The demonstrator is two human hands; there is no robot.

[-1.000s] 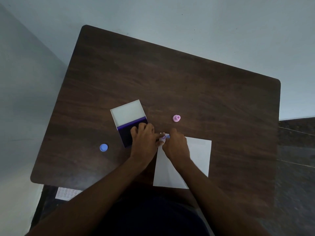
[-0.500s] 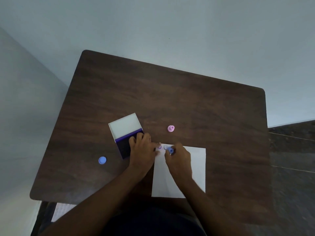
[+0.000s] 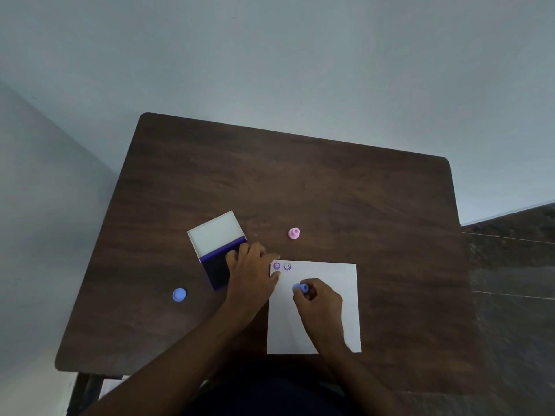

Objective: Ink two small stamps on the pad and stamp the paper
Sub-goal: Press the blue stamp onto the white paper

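Here the dark wooden bench carries a white sheet of paper near its front edge, lying flat and slightly right of centre. Two small purple prints sit side by side in the sheet's far-left corner, the right one a smiling face, the left one a rounder shape too small to read clearly. The right hand hovers over or rests on the middle of the paper, its fingers curled around a small blue stamp whose end pokes out toward the left; whether the stamp touches the sheet cannot be told. The left hand lies palm down, fingers spread loosely and grasping nothing, covering the right part of the ink pad while its thumb tip presses on the paper's left edge just below the prints. The pad is a dark, purple-edged block with its white lid swung open and lying flat on the far side. A pink stamp stands alone on the bench beyond the paper, well apart from both hands. A small blue round cap lies to the left of the ink pad, near the bench's left side. Pale walls surround the bench.
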